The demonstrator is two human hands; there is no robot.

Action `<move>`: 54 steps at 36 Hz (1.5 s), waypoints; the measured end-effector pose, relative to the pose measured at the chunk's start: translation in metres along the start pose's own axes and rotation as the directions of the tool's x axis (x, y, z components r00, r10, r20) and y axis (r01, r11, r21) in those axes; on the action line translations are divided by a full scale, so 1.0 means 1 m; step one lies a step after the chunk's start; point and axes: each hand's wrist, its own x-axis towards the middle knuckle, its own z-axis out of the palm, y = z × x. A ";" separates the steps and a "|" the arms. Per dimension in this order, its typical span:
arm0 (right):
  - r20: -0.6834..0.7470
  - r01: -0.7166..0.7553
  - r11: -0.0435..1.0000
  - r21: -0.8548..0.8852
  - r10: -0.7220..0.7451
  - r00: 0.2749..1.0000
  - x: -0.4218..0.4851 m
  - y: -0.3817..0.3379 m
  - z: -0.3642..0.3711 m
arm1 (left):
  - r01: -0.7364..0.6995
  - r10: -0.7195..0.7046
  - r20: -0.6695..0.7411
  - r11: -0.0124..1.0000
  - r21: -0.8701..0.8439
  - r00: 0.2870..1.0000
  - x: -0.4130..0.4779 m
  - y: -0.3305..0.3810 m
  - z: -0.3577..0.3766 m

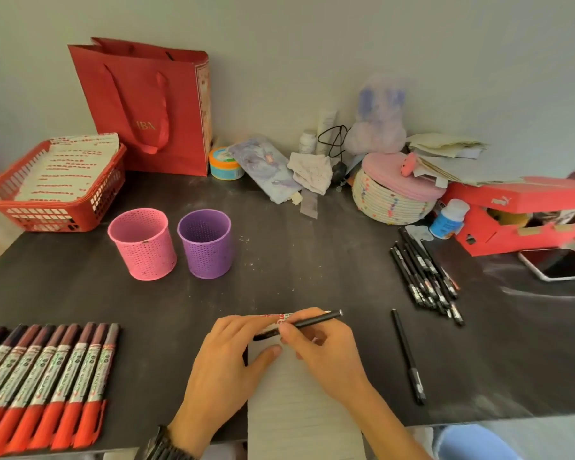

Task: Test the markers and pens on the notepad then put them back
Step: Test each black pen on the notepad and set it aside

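A white lined notepad (292, 400) lies at the front edge of the dark table. My right hand (326, 353) pinches a black pen (316, 322) over the pad's top, the pen slanting up to the right. My left hand (226, 363) rests flat on the pad's left top corner, thumb on the paper. Another black pen (408, 356) lies alone to the right. A heap of several black pens (425, 277) sits further back right. Several red-capped markers (44, 383) lie in a row at the front left. Two perforated cups, pink (143, 244) and purple (206, 247), stand empty behind.
A red basket (50, 210) with papers and a red paper bag (146, 104) stand at the back left. At the back right are a woven lidded basket (392, 197), a red shoebox (525, 220), a small bottle (448, 219) and a phone (558, 263).
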 end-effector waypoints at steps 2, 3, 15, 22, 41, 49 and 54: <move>-0.034 -0.004 1.000 0.018 0.005 0.999 -0.001 -0.004 -0.007 | 0.035 -0.038 0.034 0.996 0.077 0.999 0.000 -0.003 0.001; -0.058 -0.014 0.999 0.038 0.017 0.998 -0.002 -0.006 -0.014 | 0.045 -0.051 0.051 0.991 0.125 0.997 0.000 -0.004 0.002; -0.155 -0.333 0.875 -0.352 0.297 0.942 -0.026 -0.005 -0.173 | 0.032 -0.052 0.077 0.971 0.237 0.996 0.000 -0.004 0.006; -0.182 -0.418 0.694 -0.586 0.389 0.903 -0.035 0.019 -0.194 | 0.040 -0.065 0.091 0.967 0.251 0.994 0.000 -0.002 0.004; -0.290 -0.407 0.604 -0.686 0.286 0.913 -0.028 0.033 -0.163 | 0.065 -0.101 0.130 0.964 0.259 0.986 0.001 0.001 0.002; -0.292 -0.402 0.607 -0.685 0.277 0.915 -0.023 0.031 -0.159 | 0.076 -0.109 0.115 0.962 0.262 0.987 0.002 -0.002 0.006; -0.410 -0.431 0.570 -0.700 0.173 0.895 0.006 0.031 -0.169 | 0.053 -0.081 0.087 0.956 0.287 0.993 0.003 -0.001 0.008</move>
